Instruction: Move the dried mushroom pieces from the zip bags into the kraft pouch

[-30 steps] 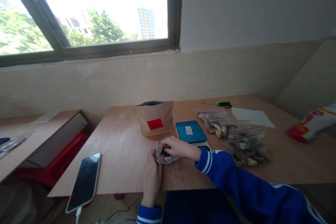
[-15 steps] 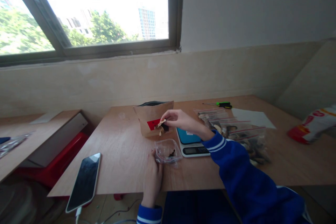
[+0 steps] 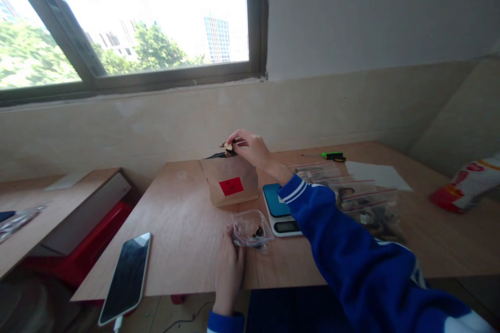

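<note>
My right hand [image 3: 250,150] pinches a few dried mushroom pieces [image 3: 228,148], pale and dark brown, at the mouth of a brown paper bag [image 3: 211,179] with a red label. That bag stands upright with its dark-lined top open. My left hand [image 3: 229,263] grips the left side of a clear zip bag [image 3: 244,226], its fingertips partly hidden by the plastic. Inside the clear bag lie a few dark bits [image 3: 258,231]. A kitchen scale [image 3: 278,203] with a blue plate sits to the right of both bags, partly covered by my right sleeve.
Several zip bags of dried mushroom pieces [image 3: 377,213] lie to the right, beside white paper [image 3: 380,177] and a green-black screwdriver [image 3: 332,156]. A red-and-white package [image 3: 463,187] is at far right. A phone [image 3: 127,276] with a cable overhangs the left table edge.
My right hand has moved up and left with the mushroom pieces, from in front of the paper bag to its open top. The left hand stays at the clear bag.
</note>
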`<move>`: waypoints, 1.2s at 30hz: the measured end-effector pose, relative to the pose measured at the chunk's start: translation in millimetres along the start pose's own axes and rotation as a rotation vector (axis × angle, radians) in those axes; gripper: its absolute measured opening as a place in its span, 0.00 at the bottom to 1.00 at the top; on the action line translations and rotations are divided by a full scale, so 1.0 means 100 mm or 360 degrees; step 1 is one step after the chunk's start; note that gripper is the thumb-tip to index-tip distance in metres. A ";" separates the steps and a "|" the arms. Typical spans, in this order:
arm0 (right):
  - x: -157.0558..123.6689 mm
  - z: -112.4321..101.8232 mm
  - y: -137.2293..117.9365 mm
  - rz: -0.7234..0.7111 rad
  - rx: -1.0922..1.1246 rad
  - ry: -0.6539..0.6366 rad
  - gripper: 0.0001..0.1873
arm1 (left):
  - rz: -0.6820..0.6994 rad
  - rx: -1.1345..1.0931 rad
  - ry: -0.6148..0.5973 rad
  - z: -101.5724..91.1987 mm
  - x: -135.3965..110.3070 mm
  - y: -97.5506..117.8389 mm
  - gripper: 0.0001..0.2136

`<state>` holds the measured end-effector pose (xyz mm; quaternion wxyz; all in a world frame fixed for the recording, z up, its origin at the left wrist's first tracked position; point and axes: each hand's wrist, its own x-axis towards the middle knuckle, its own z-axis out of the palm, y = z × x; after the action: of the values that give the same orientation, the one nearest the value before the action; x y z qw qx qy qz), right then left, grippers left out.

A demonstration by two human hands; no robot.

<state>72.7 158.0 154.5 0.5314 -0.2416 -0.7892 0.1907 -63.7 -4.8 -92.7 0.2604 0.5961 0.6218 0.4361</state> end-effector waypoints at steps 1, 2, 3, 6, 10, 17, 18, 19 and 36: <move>-0.03 0.01 0.01 -0.0067 -0.0049 -0.0055 0.06 | -0.0004 -0.0006 0.0016 0.01 0.00 0.00 0.24; -0.07 0.02 0.02 -0.0125 -0.0092 -0.0111 0.06 | -0.0008 -0.0015 0.0029 0.01 -0.01 -0.01 0.24; -0.10 0.02 0.02 -0.0166 -0.0130 -0.0160 0.07 | -0.0011 -0.0024 0.0038 0.02 -0.01 -0.01 0.24; -0.16 0.04 0.06 -0.0225 -0.0195 -0.0242 0.07 | -0.0007 -0.0026 0.0038 0.02 0.00 -0.01 0.24; -0.18 0.04 0.11 -0.0208 -0.0185 -0.0236 0.09 | 0.0028 -0.0012 0.0051 0.02 0.01 -0.02 0.24; -0.22 0.06 0.10 -0.0226 -0.0219 -0.0253 0.09 | 0.0020 -0.0039 0.0054 0.02 0.01 -0.02 0.23; -0.23 0.06 0.10 -0.0241 -0.0230 -0.0257 0.10 | 0.0021 -0.0044 0.0038 0.02 0.01 -0.02 0.23; -0.24 0.07 0.10 -0.0262 -0.0242 -0.0262 0.10 | 0.0023 -0.0045 0.0025 0.02 0.01 -0.02 0.24; -0.30 0.16 0.11 -0.0260 -0.0627 -0.0360 0.12 | -0.0002 -0.0064 -0.0010 0.01 -0.01 0.01 0.24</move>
<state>69.0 149.2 120.0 0.3959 -0.2532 -0.8826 0.0153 -62.4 -5.6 -91.9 0.2746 0.5916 0.6125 0.4466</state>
